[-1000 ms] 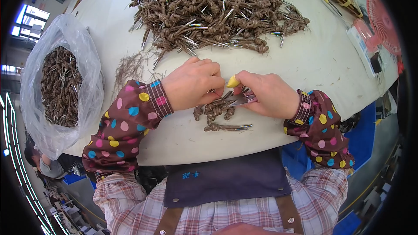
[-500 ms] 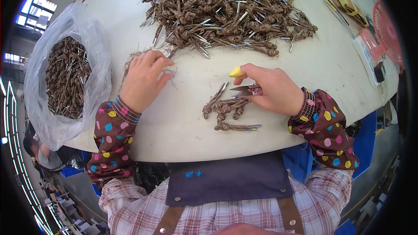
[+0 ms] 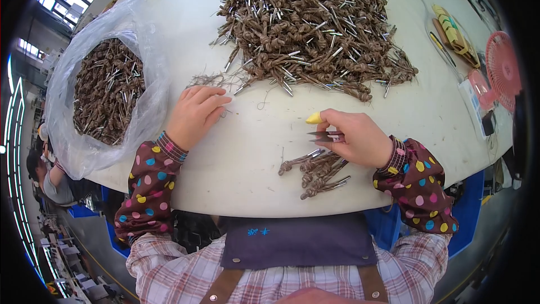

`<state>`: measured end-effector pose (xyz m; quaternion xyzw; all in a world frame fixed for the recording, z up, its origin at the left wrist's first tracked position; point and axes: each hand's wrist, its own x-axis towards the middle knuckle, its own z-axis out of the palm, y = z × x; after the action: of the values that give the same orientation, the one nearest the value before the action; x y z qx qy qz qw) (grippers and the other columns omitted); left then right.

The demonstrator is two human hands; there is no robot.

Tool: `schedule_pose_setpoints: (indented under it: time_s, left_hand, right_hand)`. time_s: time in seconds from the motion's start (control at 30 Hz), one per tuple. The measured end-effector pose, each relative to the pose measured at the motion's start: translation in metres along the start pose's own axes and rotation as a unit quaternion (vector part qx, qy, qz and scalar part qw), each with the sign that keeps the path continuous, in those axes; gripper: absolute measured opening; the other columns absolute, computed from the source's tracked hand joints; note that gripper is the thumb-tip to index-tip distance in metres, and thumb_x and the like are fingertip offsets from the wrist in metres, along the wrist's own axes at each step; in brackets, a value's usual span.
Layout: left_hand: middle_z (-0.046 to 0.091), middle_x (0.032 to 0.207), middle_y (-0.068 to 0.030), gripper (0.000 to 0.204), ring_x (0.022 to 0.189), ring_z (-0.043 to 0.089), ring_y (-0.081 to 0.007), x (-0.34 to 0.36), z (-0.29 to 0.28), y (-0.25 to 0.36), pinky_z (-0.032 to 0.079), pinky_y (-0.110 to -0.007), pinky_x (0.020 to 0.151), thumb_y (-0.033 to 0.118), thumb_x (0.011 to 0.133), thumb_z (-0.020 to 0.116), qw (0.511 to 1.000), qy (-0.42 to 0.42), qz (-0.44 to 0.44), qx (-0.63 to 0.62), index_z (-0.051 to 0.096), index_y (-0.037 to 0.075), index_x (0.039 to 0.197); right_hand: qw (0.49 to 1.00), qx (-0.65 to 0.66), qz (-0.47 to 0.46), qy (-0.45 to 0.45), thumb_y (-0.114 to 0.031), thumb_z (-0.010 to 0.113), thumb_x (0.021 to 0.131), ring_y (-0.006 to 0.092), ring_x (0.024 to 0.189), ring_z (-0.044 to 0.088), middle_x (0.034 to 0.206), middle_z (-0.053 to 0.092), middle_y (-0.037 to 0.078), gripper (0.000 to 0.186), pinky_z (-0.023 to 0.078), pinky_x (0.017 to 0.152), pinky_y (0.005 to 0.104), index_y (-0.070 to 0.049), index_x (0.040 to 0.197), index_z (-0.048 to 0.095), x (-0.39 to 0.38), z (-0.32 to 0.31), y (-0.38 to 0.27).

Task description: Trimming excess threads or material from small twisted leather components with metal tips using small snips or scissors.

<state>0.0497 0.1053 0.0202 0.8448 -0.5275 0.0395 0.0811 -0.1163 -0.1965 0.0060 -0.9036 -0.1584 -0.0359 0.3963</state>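
My left hand (image 3: pixel 198 115) rests low over the table, fingers stretched out and nothing in them. Just beyond its fingertips lies a tangle of loose thread scraps (image 3: pixel 211 80). In my right hand (image 3: pixel 360 138) is a pair of small thread snips (image 3: pixel 325 137), blades pointing left and slightly parted. A yellow finger cover (image 3: pixel 314 118) sits on one fingertip of that hand. Below the snips, several brown knotted cords with silver metal tips (image 3: pixel 318 175) lie bunched together on the table. Farther off is a big heap of the same knotted cords (image 3: pixel 315 31).
A clear plastic bag (image 3: pixel 153 73) full of knotted cords stands at the left. At the far right are a pink fan (image 3: pixel 502 70), a yellow-and-brown bundle (image 3: pixel 454 34) and a cable. Blue bins (image 3: pixel 469 208) stand below the table edge. Another person (image 3: pixel 53 177) sits at far left.
The view has shifted, so the heap and bag appear lower and farther right. The small group of cords is bunched closer together, below my right hand. That hand still holds the snips.
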Motion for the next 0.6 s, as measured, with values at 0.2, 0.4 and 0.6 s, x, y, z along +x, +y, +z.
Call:
schedule_pose_setpoints:
  time_s: [0.2, 0.4, 0.6]
  left_hand:
    - [0.038, 0.144, -0.0085, 0.051, 0.132, 0.037, -0.0253, 0.028, 0.028, 0.037, 0.028, -0.044, 0.108, 0.017, 0.086, 0.06, 0.997, -0.013, 0.078, -0.023, 0.046, 0.011, 0.134]
    - [0.043, 0.141, -0.0088, 0.047, 0.134, 0.036, -0.0235, -0.021, 0.026, -0.006, 0.022, -0.046, 0.111, 0.018, 0.088, 0.057, 0.998, -0.048, 0.044, -0.017, 0.047, 0.009, 0.134]
    - [0.054, 0.129, -0.0082, 0.034, 0.117, 0.051, -0.0241, -0.026, -0.002, -0.01, 0.033, -0.042, 0.105, 0.018, 0.09, 0.055, 0.997, 0.044, -0.049, 0.043, 0.056, 0.012, 0.123]
  right_hand:
    - [1.0, -0.004, 0.01, 0.026, -0.016, 0.069, 0.08, 0.0276, 0.069, 0.064, 0.084, 0.065, 0.009, 0.024, 0.05, 0.061, 0.0336, -0.005, 0.097, 0.055, 0.023, -0.007, -0.02]
    - [0.996, 0.005, 0.084, 0.019, -0.013, 0.07, 0.08, 0.0242, 0.064, 0.063, 0.081, 0.064, 0.009, 0.029, 0.049, 0.058, 0.0318, -0.005, 0.103, 0.055, -0.004, -0.012, 0.004]
    - [0.992, 0.024, 0.074, 0.1, -0.007, 0.068, 0.082, 0.0062, 0.054, 0.037, 0.074, 0.058, 0.001, 0.028, 0.035, 0.051, 0.0214, -0.001, 0.106, 0.057, 0.015, -0.015, 0.007]
